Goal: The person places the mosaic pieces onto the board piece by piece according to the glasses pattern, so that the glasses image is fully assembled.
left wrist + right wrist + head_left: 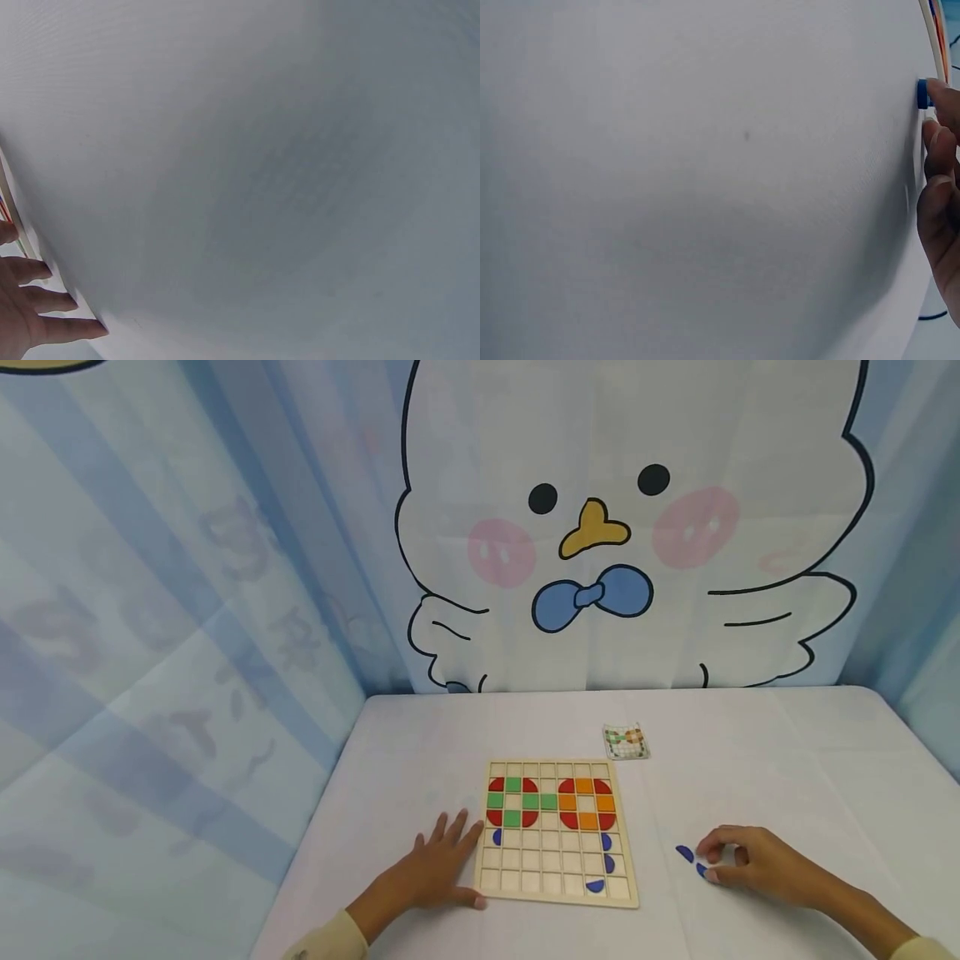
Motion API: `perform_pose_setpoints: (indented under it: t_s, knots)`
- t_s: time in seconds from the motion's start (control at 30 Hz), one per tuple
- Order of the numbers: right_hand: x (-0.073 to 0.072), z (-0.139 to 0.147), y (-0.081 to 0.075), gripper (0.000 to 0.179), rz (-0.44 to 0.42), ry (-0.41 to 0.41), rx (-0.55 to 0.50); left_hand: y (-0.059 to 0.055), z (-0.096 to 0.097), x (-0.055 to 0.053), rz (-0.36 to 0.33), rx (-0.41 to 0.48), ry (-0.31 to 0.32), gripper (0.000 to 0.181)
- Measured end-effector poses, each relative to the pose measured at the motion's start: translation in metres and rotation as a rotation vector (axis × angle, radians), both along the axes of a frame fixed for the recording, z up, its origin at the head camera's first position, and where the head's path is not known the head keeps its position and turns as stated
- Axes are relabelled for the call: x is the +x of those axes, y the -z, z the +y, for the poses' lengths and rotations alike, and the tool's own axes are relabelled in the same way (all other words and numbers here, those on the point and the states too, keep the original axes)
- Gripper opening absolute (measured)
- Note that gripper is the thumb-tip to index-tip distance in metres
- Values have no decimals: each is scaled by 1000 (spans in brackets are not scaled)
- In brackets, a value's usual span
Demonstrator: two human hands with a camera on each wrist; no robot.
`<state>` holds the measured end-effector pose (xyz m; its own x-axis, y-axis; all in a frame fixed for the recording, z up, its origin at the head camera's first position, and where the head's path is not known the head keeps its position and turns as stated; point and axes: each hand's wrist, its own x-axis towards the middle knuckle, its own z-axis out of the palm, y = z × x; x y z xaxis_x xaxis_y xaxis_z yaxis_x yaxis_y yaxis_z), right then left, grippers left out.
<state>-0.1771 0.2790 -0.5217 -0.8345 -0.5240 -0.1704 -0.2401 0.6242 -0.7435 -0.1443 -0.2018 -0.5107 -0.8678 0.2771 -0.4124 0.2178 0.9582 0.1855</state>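
Note:
A square wooden grid board (pixel 531 882) lies on the table, with red, green and orange pieces in its upper rows. Several blue half-round pieces (pixel 596 887) sit in its lower cells. My left hand (pixel 438 864) has its fingers spread at the board's left edge, thumb at the lower left corner; in the left wrist view the fingers (pixel 64 330) are stretched out. To the right of the board, my right hand (pixel 772 864) pinches a blue half-round piece (pixel 701 870) between thumb and index fingertips, low over the table. Another blue half-round piece (pixel 684 853) lies beside these fingertips.
A small patterned card (pixel 626 742) in a clear sleeve lies behind the board's far right corner. The white-covered table (pixel 787 760) ends at a curtain (pixel 480 643) printed with a cartoon bird. More curtain hangs along the left side.

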Motion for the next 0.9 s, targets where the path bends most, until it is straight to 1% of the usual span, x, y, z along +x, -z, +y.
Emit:
perform_pose_setpoints:
  t_s: [0.17,0.4,0.63,0.9]
  knots:
    - [3,0,3,23,34,-14,-26,0,0,0,5,0,1,112]
    - [6,-1,5,19,9,-50,-71,-3,1,2,9,-2,-2,111]
    - [9,-6,4,14,2,-48,-40,-7,2,2,4,5,-7,110]
    - [10,-8,4,10,13,-72,-69,-8,2,4,13,5,-1,110]
